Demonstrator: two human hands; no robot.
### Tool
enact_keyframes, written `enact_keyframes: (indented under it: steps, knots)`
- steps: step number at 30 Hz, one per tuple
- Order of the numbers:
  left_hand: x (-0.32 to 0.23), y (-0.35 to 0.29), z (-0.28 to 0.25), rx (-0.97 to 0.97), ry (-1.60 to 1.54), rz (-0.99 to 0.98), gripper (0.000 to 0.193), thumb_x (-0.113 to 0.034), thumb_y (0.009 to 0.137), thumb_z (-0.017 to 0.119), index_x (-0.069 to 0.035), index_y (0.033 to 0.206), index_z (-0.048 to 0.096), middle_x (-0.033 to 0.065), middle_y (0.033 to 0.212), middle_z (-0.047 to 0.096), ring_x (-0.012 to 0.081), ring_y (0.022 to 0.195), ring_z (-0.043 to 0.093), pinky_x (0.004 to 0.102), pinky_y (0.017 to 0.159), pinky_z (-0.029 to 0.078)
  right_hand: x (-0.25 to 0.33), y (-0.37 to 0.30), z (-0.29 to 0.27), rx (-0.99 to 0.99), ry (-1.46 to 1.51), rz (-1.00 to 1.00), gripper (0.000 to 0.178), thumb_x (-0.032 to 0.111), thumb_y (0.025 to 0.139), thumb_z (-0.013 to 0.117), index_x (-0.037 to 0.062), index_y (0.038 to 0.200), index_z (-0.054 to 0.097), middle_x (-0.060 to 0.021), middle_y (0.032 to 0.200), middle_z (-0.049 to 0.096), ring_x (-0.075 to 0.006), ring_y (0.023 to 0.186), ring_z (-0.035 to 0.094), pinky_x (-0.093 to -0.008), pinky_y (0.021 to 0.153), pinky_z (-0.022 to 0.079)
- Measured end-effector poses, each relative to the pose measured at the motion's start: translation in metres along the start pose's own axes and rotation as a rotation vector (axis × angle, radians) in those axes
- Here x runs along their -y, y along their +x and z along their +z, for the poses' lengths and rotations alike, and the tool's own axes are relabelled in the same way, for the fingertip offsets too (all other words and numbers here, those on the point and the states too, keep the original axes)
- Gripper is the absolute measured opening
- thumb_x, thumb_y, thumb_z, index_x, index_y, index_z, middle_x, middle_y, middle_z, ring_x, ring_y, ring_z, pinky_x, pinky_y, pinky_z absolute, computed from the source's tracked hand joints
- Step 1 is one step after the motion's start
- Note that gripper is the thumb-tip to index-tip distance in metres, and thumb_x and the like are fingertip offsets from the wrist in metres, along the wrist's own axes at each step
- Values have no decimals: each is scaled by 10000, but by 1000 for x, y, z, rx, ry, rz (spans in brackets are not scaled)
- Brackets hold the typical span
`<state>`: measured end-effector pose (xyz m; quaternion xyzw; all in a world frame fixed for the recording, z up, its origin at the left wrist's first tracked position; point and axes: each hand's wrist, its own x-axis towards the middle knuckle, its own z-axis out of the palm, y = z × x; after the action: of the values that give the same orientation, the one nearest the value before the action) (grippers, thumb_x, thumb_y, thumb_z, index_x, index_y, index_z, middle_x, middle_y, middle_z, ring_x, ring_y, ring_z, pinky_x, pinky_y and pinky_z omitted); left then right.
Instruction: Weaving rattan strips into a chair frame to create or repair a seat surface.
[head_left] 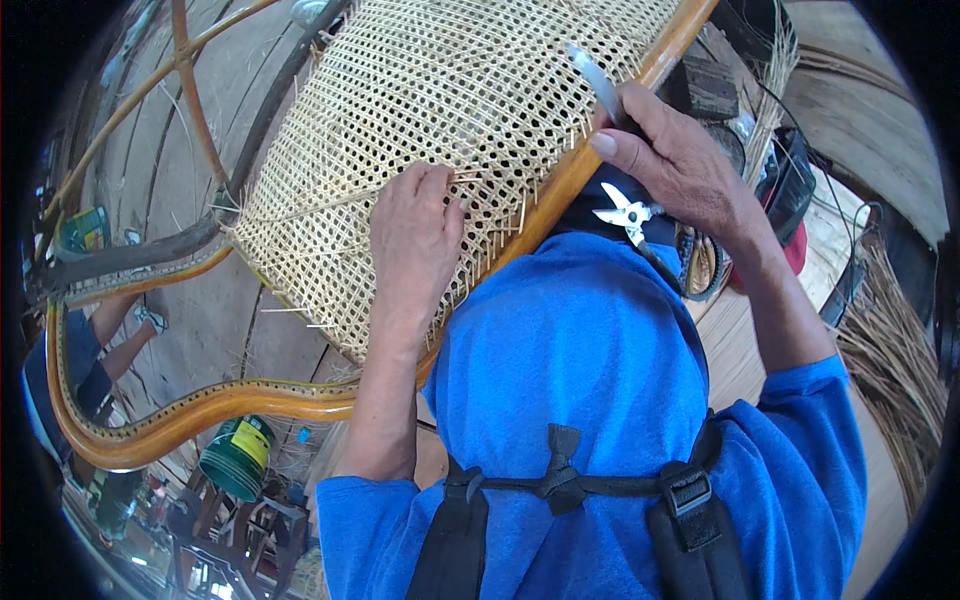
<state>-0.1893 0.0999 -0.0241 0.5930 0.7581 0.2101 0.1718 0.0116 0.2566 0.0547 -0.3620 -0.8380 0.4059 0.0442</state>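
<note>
A pale woven cane panel (400, 110) with rows of small holes spans a curved, varnished wooden frame (550, 200) in front of me. My left hand (415, 235) rests low on the weave, its fingers curled together on a thin cane strand (465, 178). Cut strand ends stick out along the frame's near edge. Above the right side of the frame, my right hand (685, 165) is closed around a knife, its handle mostly hidden in the palm. The knife's shiny blade (592, 75) points up and left over the weave.
Pruning shears (630, 212), jaws apart, lie beside my right thigh. Bundles of dry cane (890, 350) are at the right. A green bucket (238, 458) stands on the plank floor (190, 350) at lower left. Another person's legs (115, 335) show at far left.
</note>
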Motion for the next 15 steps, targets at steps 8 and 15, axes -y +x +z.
enact_keyframes:
  steps: [8,15]
  knots:
    - [-3,9,-18,40,264,-74,274,-234,815,661,-77,1027,590,94,991,594,285,936,569,417,777,421,34,23,16,-61,76,-281,298,254,858,649,33,1009,516,-179,826,603,-356,764,620,-413,653,472]
    - [-1,6,-14,30,220,21,215,-200,821,651,-79,994,609,95,978,586,282,930,550,413,787,426,16,22,37,80,-45,-170,291,252,863,640,24,1016,546,-185,824,600,-360,786,622,-419,670,483]
